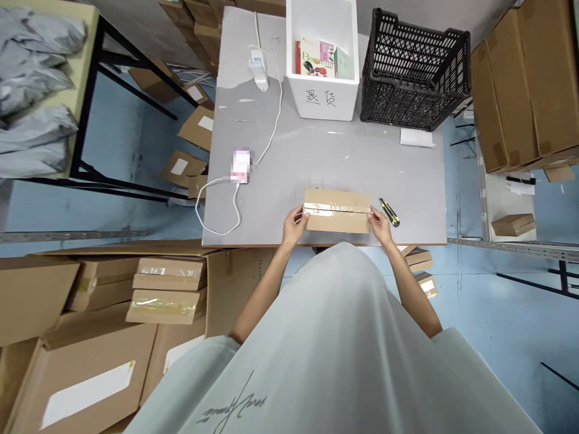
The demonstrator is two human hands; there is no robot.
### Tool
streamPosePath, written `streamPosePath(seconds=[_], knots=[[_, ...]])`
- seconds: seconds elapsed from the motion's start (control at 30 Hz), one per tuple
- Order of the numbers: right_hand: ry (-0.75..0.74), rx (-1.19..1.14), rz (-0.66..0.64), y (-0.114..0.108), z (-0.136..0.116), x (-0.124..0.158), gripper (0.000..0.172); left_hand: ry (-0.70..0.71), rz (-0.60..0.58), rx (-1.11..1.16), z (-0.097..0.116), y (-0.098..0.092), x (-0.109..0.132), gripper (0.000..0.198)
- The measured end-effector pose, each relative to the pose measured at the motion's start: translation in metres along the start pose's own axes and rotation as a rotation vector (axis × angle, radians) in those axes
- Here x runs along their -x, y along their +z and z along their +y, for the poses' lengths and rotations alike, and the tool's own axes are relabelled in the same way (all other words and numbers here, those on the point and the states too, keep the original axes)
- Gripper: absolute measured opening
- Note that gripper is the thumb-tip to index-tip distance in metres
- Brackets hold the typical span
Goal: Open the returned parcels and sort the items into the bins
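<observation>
A brown cardboard box (337, 222), with clear tape along its middle seam, is at the front edge of the grey table. My left hand (295, 225) grips its left end, fingers bent around the corner. At the opposite end, my right hand (380, 225) holds the box the same way. The undersides of both hands and of the box are hidden. Just beyond my right hand lies a black and yellow utility knife (389, 212), touched by neither hand.
On the grey table (325, 144) stand a white bin (323, 102) with packages inside and a black plastic crate (407, 102). A white cable runs to a power strip (259, 69) and a blurred phone (241, 166). Cardboard boxes (167, 301) are piled at left.
</observation>
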State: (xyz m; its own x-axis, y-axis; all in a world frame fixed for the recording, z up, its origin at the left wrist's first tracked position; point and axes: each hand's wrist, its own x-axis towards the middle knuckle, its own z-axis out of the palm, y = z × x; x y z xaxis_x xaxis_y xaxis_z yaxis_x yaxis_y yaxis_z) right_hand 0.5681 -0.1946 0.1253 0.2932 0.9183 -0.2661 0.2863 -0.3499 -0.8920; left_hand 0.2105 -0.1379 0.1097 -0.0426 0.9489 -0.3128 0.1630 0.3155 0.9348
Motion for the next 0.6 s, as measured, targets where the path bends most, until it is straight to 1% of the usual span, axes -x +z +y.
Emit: streamPosePath(seconds=[0.13, 0.27, 0.33, 0.4, 0.43, 0.5, 0.6], knots=[[0.021, -0.016, 0.022, 0.001, 0.008, 0.009, 0.092, -0.025, -0.035, 0.034, -0.009, -0.007, 0.002, 0.077], [0.139, -0.128, -0.001, 0.001, 0.019, 0.025, 0.089, -0.152, -0.017, 0.091, -0.021, -0.011, 0.008, 0.076], [0.175, -0.167, -0.053, 0.003, 0.022, 0.034, 0.084, -0.207, -0.069, 0.106, -0.026, -0.01, 0.012, 0.081], [0.157, -0.174, -0.131, 0.005, 0.023, 0.042, 0.083, -0.246, -0.133, 0.11, -0.029, -0.009, 0.018, 0.087], [0.141, -0.174, -0.173, 0.005, 0.022, 0.046, 0.085, -0.257, -0.146, 0.115, -0.028, -0.009, 0.02, 0.09], [0.119, -0.177, -0.212, 0.003, 0.018, 0.05, 0.09, -0.24, -0.131, 0.131, -0.025, -0.011, 0.024, 0.094], [0.086, -0.142, -0.156, -0.005, 0.01, 0.043, 0.087, -0.137, -0.108, 0.145, -0.013, -0.017, 0.023, 0.094]])
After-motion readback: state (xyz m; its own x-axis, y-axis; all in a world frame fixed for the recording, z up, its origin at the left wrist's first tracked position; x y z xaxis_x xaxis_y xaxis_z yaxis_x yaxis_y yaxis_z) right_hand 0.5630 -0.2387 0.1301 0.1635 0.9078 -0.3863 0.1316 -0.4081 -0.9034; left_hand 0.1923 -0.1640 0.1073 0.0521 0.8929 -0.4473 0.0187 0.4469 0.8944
